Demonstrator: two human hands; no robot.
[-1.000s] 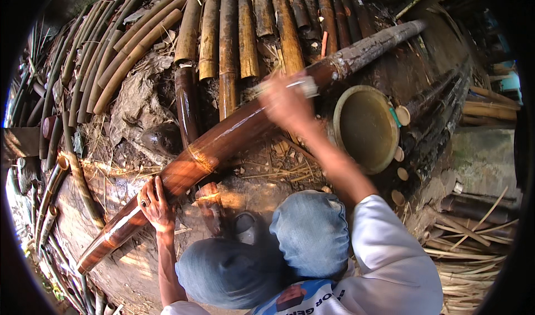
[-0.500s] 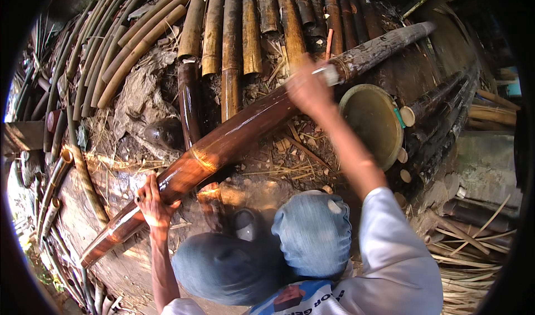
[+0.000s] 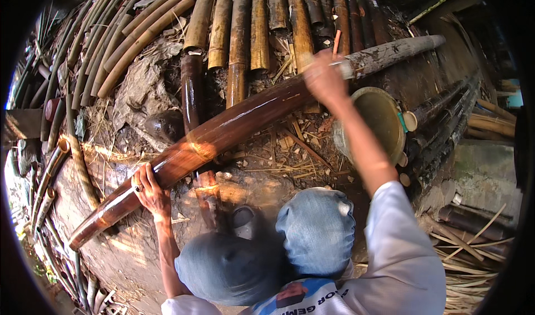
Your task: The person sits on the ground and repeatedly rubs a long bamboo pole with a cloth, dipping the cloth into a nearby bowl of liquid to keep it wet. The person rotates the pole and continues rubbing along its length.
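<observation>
left hand [image 3: 149, 189] stays gripped on long wet reddish-brown bamboo pole [image 3: 223, 134] | right hand [image 3: 324, 80], closed on pale cloth, has slid farther up pole | round green basin [image 3: 379, 122] beside it unmoved

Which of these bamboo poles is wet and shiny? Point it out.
The long dark reddish-brown bamboo pole lying diagonally, held by both hands; the dry yellowish bamboo poles behind it are dull and matte.

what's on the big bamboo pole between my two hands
Nothing lies on it: between the left hand and right hand, the bamboo pole is bare and wet-looking, per the head view.
</observation>
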